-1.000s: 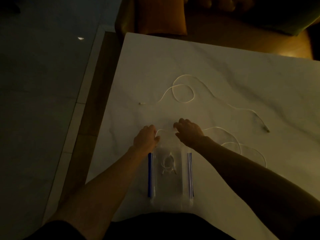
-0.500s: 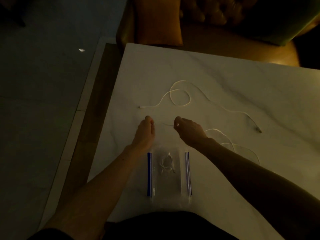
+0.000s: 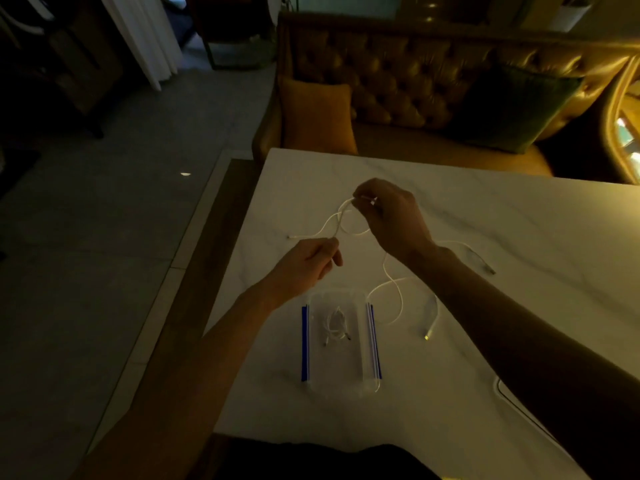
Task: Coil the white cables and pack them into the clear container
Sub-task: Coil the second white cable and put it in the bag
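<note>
- The clear container (image 3: 346, 370) sits nearest on the tabletop (image 3: 485, 209), with 1 coiled cable (image 3: 335, 323) inside.
- The left hand (image 3: 304, 265) has its fingers (image 3: 330, 252) pinching the white cable (image 3: 385, 268), whose slack trails beside the container.
- The right hand (image 3: 391, 216) has its fingers pinching the raised loop.
- A 2nd cable (image 3: 308, 236) lies beneath, and winding could snag both into 1 tangle.
</note>
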